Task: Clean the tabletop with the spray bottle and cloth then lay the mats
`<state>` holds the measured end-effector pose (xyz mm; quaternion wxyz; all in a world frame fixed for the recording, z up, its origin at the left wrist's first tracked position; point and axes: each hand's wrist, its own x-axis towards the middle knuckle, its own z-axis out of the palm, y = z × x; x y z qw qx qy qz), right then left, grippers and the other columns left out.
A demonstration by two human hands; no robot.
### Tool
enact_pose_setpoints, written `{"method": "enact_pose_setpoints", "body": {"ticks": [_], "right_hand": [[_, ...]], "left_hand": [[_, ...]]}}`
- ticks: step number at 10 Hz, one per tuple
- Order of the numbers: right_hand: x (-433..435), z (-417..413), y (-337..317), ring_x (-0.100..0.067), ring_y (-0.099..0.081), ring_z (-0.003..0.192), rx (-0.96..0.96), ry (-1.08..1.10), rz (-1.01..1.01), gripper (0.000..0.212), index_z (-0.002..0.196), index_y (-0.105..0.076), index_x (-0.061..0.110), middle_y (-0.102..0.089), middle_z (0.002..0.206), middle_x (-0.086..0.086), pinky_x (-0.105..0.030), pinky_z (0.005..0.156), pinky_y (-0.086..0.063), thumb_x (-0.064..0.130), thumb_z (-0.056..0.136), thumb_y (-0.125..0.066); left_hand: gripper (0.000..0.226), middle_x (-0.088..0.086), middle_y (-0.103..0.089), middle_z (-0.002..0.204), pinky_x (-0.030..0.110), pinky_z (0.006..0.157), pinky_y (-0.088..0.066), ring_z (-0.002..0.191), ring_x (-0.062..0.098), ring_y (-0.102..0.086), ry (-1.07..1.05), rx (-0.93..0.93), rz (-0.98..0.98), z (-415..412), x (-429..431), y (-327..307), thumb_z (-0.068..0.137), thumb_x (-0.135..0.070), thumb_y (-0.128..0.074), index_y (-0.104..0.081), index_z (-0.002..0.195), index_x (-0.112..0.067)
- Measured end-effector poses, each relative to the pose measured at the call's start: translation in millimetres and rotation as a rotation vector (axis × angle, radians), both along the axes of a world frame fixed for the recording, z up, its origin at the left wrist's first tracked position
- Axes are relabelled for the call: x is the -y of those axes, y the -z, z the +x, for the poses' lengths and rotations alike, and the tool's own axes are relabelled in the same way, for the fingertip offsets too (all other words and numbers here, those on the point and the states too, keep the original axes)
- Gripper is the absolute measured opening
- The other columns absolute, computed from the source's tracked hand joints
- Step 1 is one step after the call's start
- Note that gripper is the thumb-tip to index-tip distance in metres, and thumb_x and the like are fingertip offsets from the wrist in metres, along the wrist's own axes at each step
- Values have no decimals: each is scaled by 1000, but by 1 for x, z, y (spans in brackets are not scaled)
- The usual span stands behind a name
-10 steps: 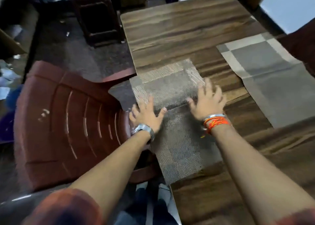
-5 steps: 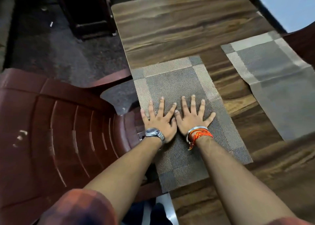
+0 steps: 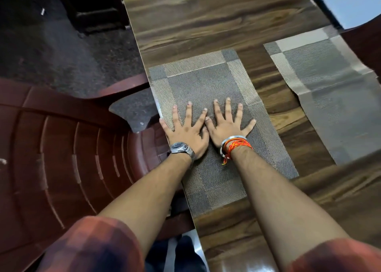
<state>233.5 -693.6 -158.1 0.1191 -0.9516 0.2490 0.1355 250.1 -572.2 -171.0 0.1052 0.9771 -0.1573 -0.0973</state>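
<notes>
A grey woven mat [image 3: 203,82] with paler border bands lies flat along the left edge of the wooden table [image 3: 206,20]. My left hand [image 3: 186,130] and my right hand [image 3: 225,124] press palm-down on its middle, side by side, thumbs touching, fingers spread. Neither hand holds anything. A second grey mat [image 3: 332,90] lies flat to the right, near the table's right edge, creased across its middle. No spray bottle or cloth is in view.
A dark red plastic chair [image 3: 68,158] stands tight against the table's left edge, beside the near mat. Another dark chair back [image 3: 365,45] rises at the right edge. A dark wooden stool [image 3: 97,6] stands on the floor at the top left.
The near mat was half folded a second ago and now lies fully flat. My hands came together at its middle and have stayed pressed there.
</notes>
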Motion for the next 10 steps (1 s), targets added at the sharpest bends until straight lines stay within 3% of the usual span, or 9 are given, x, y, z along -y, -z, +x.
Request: {"method": "enact_pose_setpoints", "body": {"ticks": [3, 5, 7, 8, 10], "right_hand": [[2, 2, 0, -24, 22, 144, -2, 9, 12, 60, 145, 7, 51, 18, 158, 16, -72, 103, 12, 67, 92, -15], [2, 2, 0, -24, 24, 144, -9, 8, 4, 60, 145, 9, 51, 19, 158, 15, -72, 103, 12, 68, 91, -11], [1, 0, -1, -24, 23, 144, -6, -2, 8, 61, 145, 9, 51, 18, 158, 14, -72, 103, 12, 70, 90, -11], [5, -2, 0, -23, 21, 145, 16, -12, 20, 68, 147, 8, 48, 16, 158, 14, -69, 105, 14, 75, 87, -11], [21, -11, -5, -16, 15, 146, 49, 121, -26, 121, 152, 9, 22, 13, 160, 6, -57, 113, 11, 97, 61, -17]], "left_hand": [[61, -5, -8, 168, 71, 111, 6, 152, 37, 0, 19, 46, 6, 3, 2, 3, 92, -54, -29, -20, 152, -51], [67, 1, -12, 167, 56, 118, 5, 151, 40, -7, -20, 58, 1, -10, -3, 4, 91, -57, -21, -25, 155, -40], [67, 7, 0, 168, 52, 122, 1, 151, 40, 4, -26, -3, 6, -13, -10, 1, 94, -61, -25, -15, 157, -41], [66, 5, 4, 168, 52, 122, 4, 151, 40, 8, -37, -23, 7, -14, -9, 0, 94, -63, -24, -12, 156, -43], [67, 4, 8, 168, 51, 119, 9, 150, 41, 13, -75, -54, -12, -20, -8, -5, 95, -67, -25, -9, 156, -46]]}}
